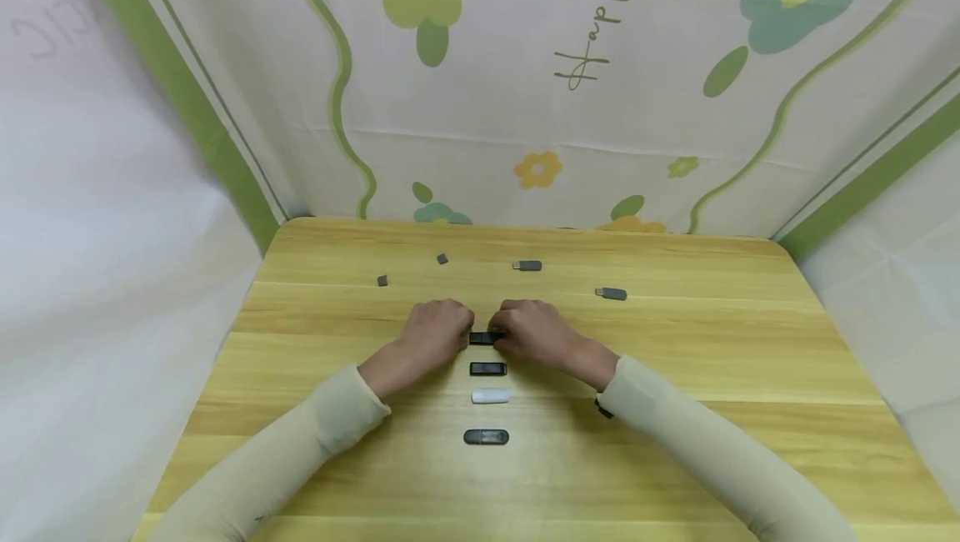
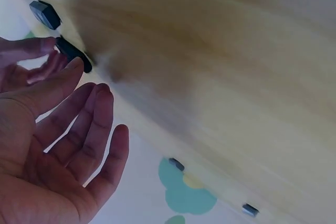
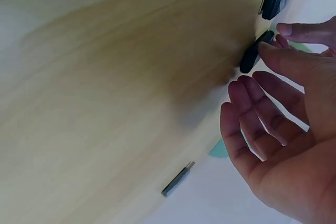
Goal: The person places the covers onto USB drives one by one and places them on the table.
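A small black USB stick [image 1: 482, 338] lies crosswise between my two hands. My left hand [image 1: 437, 328] pinches its left end, and my right hand [image 1: 534, 332] pinches the right end, partly covering it. In the left wrist view the thumb of my left hand [image 2: 73, 140] meets the black USB stick [image 2: 71, 52], with the other fingers bent below. The right wrist view shows the thumb of my right hand [image 3: 289, 124] against the same stick [image 3: 255, 53]. Just nearer stands a second black USB stick [image 1: 488, 368], apart from both hands.
Below the second stick lie a white USB stick [image 1: 490, 396] and a dark rounded one [image 1: 486, 437], in a column. Farther back are two grey caps [image 1: 382, 281] on the left and two uncapped grey USB sticks [image 1: 611, 294] on the right. A printed curtain [image 1: 480, 108] hangs behind the wooden table [image 1: 315, 475].
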Demonstrator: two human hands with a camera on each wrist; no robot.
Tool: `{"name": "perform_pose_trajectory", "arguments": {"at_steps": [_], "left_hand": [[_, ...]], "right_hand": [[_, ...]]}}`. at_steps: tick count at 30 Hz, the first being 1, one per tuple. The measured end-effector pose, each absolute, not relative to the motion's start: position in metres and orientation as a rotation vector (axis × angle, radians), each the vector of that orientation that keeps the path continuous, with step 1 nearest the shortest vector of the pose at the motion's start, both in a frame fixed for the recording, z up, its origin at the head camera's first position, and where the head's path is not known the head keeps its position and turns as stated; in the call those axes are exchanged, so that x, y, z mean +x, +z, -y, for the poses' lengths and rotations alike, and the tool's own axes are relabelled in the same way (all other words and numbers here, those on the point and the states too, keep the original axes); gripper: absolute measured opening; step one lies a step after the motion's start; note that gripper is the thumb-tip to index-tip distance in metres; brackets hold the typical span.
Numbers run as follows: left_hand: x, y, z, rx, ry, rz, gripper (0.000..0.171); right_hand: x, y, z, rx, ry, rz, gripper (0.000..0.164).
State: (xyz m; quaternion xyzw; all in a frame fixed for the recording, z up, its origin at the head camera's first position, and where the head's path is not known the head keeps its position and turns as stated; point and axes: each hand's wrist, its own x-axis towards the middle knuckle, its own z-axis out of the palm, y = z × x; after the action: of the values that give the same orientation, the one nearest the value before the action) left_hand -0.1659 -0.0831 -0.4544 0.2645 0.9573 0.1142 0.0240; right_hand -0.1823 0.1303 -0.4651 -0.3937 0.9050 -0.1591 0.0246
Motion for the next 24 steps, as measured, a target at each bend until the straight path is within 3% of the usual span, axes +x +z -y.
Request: {"name": "perform_pose_trajectory", "arguments": {"at_steps": [3, 14, 24], "left_hand": [[-0.166, -0.452, 0.090, 0.779, 0.373, -2.968, 0.005], [-0.170, -0.450, 0.136, 0.659, 0.383, -3.041, 0.040], [-0.173, -0.444, 0.182, 0.503, 0.368, -3.154, 0.049]], "right_hand": [[-0.183, -0.464, -0.140, -1.215, -0.489, -2.826, 0.021], [-0.194, -0.454, -0.205, -1.060, -0.500, -2.914, 0.029], [-0.217, -0.458, -0.272, -0.920, -0.492, -2.998, 0.034]]}}
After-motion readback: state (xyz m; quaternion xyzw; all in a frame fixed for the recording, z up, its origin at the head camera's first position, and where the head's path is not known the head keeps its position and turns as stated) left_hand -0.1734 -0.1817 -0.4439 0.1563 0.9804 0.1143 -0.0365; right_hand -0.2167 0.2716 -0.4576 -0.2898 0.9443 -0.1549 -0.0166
